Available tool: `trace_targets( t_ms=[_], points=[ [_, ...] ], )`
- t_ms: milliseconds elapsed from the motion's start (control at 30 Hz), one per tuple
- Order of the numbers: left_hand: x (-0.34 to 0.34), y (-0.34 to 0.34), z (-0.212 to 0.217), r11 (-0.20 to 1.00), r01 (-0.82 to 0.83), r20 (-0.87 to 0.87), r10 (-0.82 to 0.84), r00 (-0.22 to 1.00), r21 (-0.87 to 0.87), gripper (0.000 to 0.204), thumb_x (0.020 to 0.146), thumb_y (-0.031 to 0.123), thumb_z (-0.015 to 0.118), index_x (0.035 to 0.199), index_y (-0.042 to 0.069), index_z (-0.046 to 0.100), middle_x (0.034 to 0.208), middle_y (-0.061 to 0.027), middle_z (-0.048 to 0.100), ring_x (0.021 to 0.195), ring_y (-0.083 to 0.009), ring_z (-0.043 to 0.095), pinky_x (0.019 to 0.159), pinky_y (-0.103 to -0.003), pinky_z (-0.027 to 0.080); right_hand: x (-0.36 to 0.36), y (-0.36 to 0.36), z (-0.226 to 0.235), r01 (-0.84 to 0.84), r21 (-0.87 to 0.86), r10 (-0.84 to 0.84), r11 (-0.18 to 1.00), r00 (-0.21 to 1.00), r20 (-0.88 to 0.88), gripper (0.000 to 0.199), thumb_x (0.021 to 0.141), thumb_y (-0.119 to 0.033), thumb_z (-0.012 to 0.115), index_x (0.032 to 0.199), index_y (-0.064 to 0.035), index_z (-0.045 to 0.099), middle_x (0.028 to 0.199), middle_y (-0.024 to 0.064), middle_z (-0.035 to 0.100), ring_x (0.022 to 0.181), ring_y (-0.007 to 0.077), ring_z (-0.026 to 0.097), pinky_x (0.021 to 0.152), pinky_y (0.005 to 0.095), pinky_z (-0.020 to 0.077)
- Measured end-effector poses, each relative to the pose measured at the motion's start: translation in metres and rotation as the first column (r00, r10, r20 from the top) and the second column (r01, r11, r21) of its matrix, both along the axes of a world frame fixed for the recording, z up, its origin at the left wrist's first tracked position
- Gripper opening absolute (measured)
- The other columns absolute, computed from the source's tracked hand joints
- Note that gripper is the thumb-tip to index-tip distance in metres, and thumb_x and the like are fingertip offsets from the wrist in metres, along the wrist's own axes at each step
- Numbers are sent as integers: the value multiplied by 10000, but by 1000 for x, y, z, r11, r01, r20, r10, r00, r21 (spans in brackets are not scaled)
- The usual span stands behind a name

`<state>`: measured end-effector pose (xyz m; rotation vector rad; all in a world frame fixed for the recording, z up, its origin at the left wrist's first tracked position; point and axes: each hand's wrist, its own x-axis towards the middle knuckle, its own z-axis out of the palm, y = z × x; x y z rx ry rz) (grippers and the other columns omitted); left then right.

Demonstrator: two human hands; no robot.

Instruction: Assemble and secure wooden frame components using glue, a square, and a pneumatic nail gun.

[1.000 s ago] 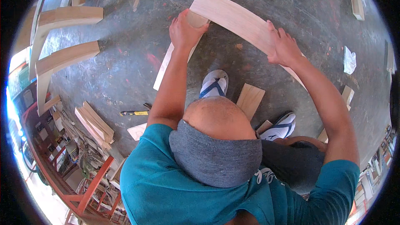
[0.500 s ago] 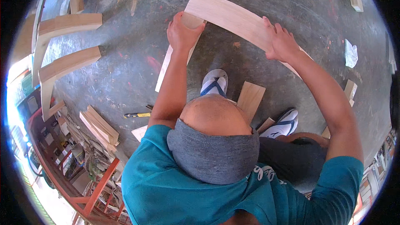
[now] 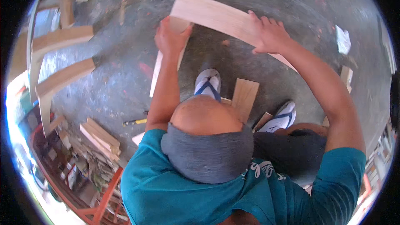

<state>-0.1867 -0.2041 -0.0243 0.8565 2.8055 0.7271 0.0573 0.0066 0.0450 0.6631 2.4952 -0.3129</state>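
A pale wooden board is held above the floor beyond my feet. My left hand is closed round its left end, where a narrower wooden leg meets it and slants back toward me. My right hand clasps the board farther along, with the thumb on the near edge and the fingers over the far edge. Past that hand, another strip of pale wood shows partly under my forearm. Whether these pieces are fastened together, I cannot tell.
Angled wooden frames stand at the left. Stacked wood offcuts lie below them, near a yellow-handled tool. A loose board sits between my sandalled feet. A crumpled white scrap is on the floor at the right.
The view has shifted, so floor items and feet appear displaced. Both hands keep their hold on the wooden piece, which looks slightly farther left in the picture.
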Motion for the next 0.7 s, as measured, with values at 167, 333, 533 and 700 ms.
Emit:
trace_targets(
  t_ms=[167, 333, 533, 700],
  points=[
    [-12, -5, -33, 992, 87, -120, -98, 988, -92, 822, 683, 476, 856, 1314, 46, 554, 1275, -167, 620, 1171, -338, 600, 1013, -441, 471, 38, 38, 38, -100, 10, 100, 995, 980, -173, 1072, 777, -487, 775, 1583, -160, 150, 1425, 191, 460, 1314, 377, 446, 1023, 534, 391],
    [-40, -19, -19, 993, 81, -94, -89, 992, -86, 853, 685, 470, 876, 1300, -22, 547, 1244, -195, 629, 1134, -361, 609, 1004, -448, 478, 148, 80, 74, 138, 108, -87, 985, 922, -378, 712, 907, -483, 629, 1492, -142, 409, 1329, 184, 571, 1204, 348, 569, 1003, 489, 460],
    [-35, -4, -25, 975, 119, -183, -154, 971, -190, 802, 739, 528, 813, 1306, 21, 560, 1259, -178, 631, 1147, -373, 610, 978, -453, 492, 408, -9, 71, 746, 146, -573, 650, 607, -551, 478, 921, -380, 649, 1319, -118, 603, 1206, 177, 655, 1074, 307, 641, 936, 412, 502],
    [-43, -8, -40, 967, 139, -186, -180, 966, -216, 811, 752, 550, 792, 1333, 34, 559, 1294, -189, 616, 1150, -369, 612, 968, -451, 493, 567, -202, -4, 950, 233, -939, 208, 260, -223, 363, 854, -342, 648, 1055, -44, 694, 946, 202, 701, 897, 390, 670, 811, 476, 532]
  ],
)
